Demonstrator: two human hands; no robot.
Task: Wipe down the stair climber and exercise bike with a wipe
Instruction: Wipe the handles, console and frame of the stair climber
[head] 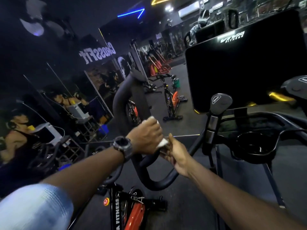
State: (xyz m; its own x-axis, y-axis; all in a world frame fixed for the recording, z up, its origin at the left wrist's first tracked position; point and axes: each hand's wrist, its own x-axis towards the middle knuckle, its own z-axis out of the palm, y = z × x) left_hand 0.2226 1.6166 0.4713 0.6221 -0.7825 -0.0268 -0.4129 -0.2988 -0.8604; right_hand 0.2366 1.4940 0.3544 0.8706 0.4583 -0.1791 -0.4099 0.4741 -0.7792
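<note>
Our left hand [146, 135] curls around a white wipe [162, 141], pressing it onto the black curved handlebar [123, 97] of the stair climber. Our right hand [176, 153] grips the same bar just beside it. The wipe looks crumpled, poking out between both hands above the orange exercise bike [132, 213].

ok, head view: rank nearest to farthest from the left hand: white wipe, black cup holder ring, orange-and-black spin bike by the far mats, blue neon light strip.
1. White wipe: gripped in the left hand, on the handlebar.
2. Black cup holder ring: right, on the machine frame.
3. Orange-and-black spin bike: beyond, mid-floor.
4. Blue neon light strip: ceiling, farthest.
</note>
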